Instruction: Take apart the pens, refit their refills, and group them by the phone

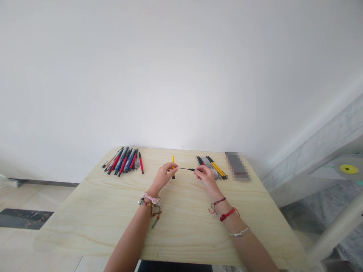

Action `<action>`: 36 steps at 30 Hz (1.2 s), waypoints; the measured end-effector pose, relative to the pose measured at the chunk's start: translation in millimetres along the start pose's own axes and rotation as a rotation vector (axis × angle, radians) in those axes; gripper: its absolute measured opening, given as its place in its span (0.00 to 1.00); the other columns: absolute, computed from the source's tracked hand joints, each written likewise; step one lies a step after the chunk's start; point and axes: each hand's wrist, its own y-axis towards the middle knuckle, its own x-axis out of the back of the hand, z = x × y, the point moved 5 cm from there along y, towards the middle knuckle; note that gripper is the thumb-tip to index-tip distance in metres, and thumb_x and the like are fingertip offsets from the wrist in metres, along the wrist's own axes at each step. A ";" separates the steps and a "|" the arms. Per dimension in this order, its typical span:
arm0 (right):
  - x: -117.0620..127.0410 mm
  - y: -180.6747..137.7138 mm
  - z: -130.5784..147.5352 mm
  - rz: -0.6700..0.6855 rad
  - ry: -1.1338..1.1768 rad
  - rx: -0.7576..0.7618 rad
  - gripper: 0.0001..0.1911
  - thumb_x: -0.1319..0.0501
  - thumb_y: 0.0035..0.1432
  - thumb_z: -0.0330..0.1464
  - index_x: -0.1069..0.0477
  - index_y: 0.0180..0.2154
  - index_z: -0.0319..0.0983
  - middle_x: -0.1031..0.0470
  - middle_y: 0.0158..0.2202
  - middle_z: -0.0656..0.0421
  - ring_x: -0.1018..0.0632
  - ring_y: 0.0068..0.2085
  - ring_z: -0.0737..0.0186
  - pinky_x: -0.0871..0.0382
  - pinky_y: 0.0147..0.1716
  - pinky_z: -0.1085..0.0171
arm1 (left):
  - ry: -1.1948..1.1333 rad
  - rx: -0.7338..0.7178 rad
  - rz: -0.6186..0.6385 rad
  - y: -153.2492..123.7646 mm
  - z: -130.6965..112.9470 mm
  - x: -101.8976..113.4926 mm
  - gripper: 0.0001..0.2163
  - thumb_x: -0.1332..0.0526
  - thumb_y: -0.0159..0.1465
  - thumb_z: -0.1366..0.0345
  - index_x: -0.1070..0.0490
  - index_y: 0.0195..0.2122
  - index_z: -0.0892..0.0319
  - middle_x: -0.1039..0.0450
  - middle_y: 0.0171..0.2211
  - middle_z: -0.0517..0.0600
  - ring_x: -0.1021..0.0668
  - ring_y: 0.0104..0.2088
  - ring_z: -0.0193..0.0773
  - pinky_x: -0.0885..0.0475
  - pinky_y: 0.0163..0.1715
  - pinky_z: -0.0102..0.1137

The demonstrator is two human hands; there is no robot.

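Note:
My left hand [166, 174] pinches a yellow pen barrel [173, 159] with a black lower end, held roughly upright above the table. In my right hand [205, 174] is a thin black pen refill [186, 169], its narrow tip pointing left toward the barrel. A small gap separates the refill's tip from my left fingers. Just beyond my right hand lies a group of pens [217, 168], some yellow and black, others clear or grey. The part of the refill inside my right fingers is hidden.
A pile of red, blue and grey pens [121, 160] lies at the table's left rear, with one red pen [141, 163] at its right side. A blurred flat dark object [237, 166] rests at the right rear. The wooden table [181, 219] meets a white wall [181, 75].

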 end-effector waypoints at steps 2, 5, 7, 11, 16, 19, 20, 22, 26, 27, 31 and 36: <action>-0.5 -0.7 0.9 0.005 -0.001 0.003 0.13 0.38 0.37 0.38 0.35 0.25 0.38 0.29 0.20 0.60 0.34 0.18 0.70 0.45 0.15 0.69 | 0.068 -0.014 0.001 0.4 -0.5 -0.7 0.08 0.47 0.55 0.61 0.33 0.29 0.58 0.29 0.32 0.50 0.28 0.34 0.36 0.34 0.36 0.29; 0.8 -0.2 1.6 0.002 0.004 0.013 0.12 0.38 0.38 0.37 0.35 0.25 0.38 0.29 0.21 0.60 0.34 0.18 0.70 0.44 0.16 0.69 | 0.105 -0.004 -0.018 1.1 2.2 1.7 0.07 0.49 0.56 0.62 0.35 0.27 0.58 0.30 0.28 0.48 0.28 0.31 0.35 0.34 0.34 0.29; 4.5 1.2 2.1 -0.031 0.014 0.034 0.11 0.38 0.38 0.37 0.35 0.25 0.38 0.30 0.20 0.61 0.34 0.18 0.70 0.44 0.16 0.70 | 0.106 0.027 -0.060 1.4 6.3 6.8 0.07 0.49 0.56 0.62 0.36 0.27 0.58 0.30 0.28 0.48 0.28 0.30 0.34 0.34 0.34 0.29; 14.7 4.9 1.1 -0.140 0.070 0.064 0.11 0.38 0.38 0.37 0.35 0.24 0.38 0.31 0.20 0.61 0.34 0.18 0.71 0.45 0.15 0.70 | 0.092 0.108 -0.164 1.3 16.1 18.9 0.07 0.50 0.55 0.62 0.37 0.28 0.58 0.30 0.28 0.48 0.28 0.31 0.35 0.34 0.32 0.29; 18.6 7.0 -0.1 -0.182 0.126 0.074 0.12 0.37 0.38 0.37 0.35 0.25 0.38 0.30 0.21 0.60 0.35 0.18 0.72 0.46 0.15 0.70 | 0.049 0.150 -0.206 0.5 19.7 21.8 0.07 0.50 0.55 0.62 0.38 0.28 0.58 0.30 0.28 0.49 0.27 0.32 0.36 0.34 0.32 0.28; 19.4 7.2 0.4 -0.200 0.129 0.091 0.12 0.37 0.38 0.37 0.35 0.25 0.38 0.31 0.20 0.61 0.36 0.17 0.72 0.46 0.14 0.71 | 0.074 0.155 -0.214 0.0 18.6 21.2 0.07 0.50 0.55 0.61 0.38 0.28 0.58 0.30 0.28 0.49 0.27 0.31 0.36 0.34 0.30 0.28; 19.8 7.2 0.6 -0.208 0.127 0.099 0.12 0.37 0.38 0.37 0.35 0.25 0.38 0.31 0.20 0.61 0.36 0.17 0.72 0.46 0.14 0.71 | 0.085 0.153 -0.216 -0.1 18.3 21.1 0.07 0.50 0.56 0.61 0.38 0.28 0.58 0.30 0.28 0.49 0.27 0.31 0.35 0.34 0.30 0.28; 20.6 7.1 1.0 -0.218 0.113 0.112 0.12 0.38 0.39 0.36 0.35 0.27 0.38 0.32 0.20 0.62 0.35 0.18 0.72 0.46 0.14 0.71 | 0.116 0.144 -0.220 -0.2 17.7 21.1 0.08 0.51 0.56 0.61 0.38 0.28 0.58 0.30 0.27 0.48 0.27 0.30 0.35 0.34 0.29 0.27; 20.1 6.5 1.6 -0.208 0.053 0.125 0.10 0.40 0.41 0.36 0.34 0.29 0.39 0.33 0.20 0.63 0.35 0.18 0.72 0.45 0.14 0.71 | 0.231 0.088 -0.209 -0.4 14.3 20.0 0.09 0.52 0.57 0.60 0.37 0.26 0.58 0.30 0.26 0.48 0.28 0.28 0.34 0.35 0.29 0.28; 19.6 6.2 1.9 -0.202 0.033 0.130 0.10 0.40 0.41 0.35 0.34 0.29 0.39 0.33 0.21 0.63 0.35 0.18 0.72 0.45 0.14 0.71 | 0.255 0.070 -0.205 -0.7 12.8 19.6 0.10 0.53 0.57 0.60 0.37 0.26 0.58 0.31 0.26 0.48 0.28 0.28 0.34 0.35 0.29 0.28; 15.3 4.3 4.2 -0.158 -0.090 0.163 0.08 0.42 0.43 0.34 0.34 0.28 0.38 0.32 0.23 0.62 0.34 0.18 0.72 0.42 0.15 0.71 | 0.264 0.035 -0.211 -2.3 6.2 19.5 0.12 0.53 0.58 0.59 0.38 0.25 0.58 0.31 0.25 0.48 0.29 0.26 0.33 0.35 0.28 0.27; 7.7 1.6 4.4 -0.086 -0.264 0.198 0.06 0.43 0.44 0.33 0.33 0.27 0.38 0.31 0.21 0.62 0.31 0.18 0.70 0.37 0.18 0.69 | 0.201 0.049 -0.269 -2.9 6.8 23.8 0.11 0.53 0.58 0.59 0.37 0.26 0.59 0.31 0.26 0.47 0.29 0.27 0.32 0.35 0.28 0.25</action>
